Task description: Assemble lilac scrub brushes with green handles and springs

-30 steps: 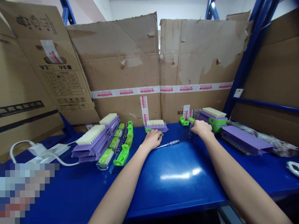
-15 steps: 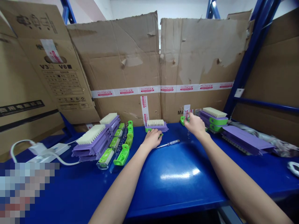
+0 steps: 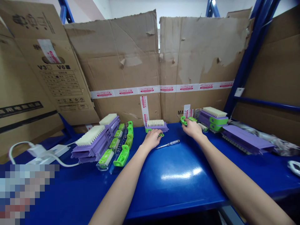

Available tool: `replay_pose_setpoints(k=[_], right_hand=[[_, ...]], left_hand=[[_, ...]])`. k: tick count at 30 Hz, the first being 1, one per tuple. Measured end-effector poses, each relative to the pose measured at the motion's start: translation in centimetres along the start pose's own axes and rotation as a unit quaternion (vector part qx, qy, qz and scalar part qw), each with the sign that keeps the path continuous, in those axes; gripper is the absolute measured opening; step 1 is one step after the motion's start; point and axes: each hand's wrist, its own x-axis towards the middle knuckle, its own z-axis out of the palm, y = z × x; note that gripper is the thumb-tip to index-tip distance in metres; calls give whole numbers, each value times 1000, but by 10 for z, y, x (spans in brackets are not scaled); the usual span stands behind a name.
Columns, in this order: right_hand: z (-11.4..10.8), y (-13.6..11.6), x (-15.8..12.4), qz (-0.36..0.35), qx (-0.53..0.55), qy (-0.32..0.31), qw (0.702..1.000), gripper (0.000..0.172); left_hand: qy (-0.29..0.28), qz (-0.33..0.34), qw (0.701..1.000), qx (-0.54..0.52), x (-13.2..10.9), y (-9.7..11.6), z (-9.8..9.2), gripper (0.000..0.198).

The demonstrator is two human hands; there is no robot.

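So the screwdriver (image 3: 172,142) lay on the counter (image 3: 173,187), and I'll place everything off that. Just left of it sat the left hand (image 3: 152,140), fingers bent over a green piece (image 3: 162,135) with only an edge poking out, so I can't tell if it was actually held. Right behind was the middle brush (image 3: 155,123), bristles up, a bit of green at its near left end.

The right hand (image 3: 193,128) was beyond the screwdriver, to the right, fingers drawn in narrow at a green cap (image 3: 182,119). Touching, I think, but a firm pinch? Couldn't say.

Progress-wise, I'd call it partway. Far right of the screwdriver, the brush stack (image 3: 217,120) already had green ends on, so those looked done to me. Over to its left, the purple bodies (image 3: 93,145), clear boxes (image 3: 114,143), springs (image 3: 119,147) and row of green caps (image 3: 122,157) were still separate, so plenty left there. Middle one, honestly unsure.
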Motion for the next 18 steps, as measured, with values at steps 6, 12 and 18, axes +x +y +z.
replay_pose_setpoints(k=[6, 12, 18], right_hand=[[3, 2, 0, 18, 60, 125, 990, 41], [6, -7, 1, 31, 235, 187, 953, 36], [18, -35, -4, 1, 528, 43, 848, 40]], left_hand=[[4, -35, 997, 76, -2, 6, -4, 26], [-5, -104, 986, 129, -1, 11, -6, 38], [-5, -134, 991, -2, 1, 2, -4, 26]])
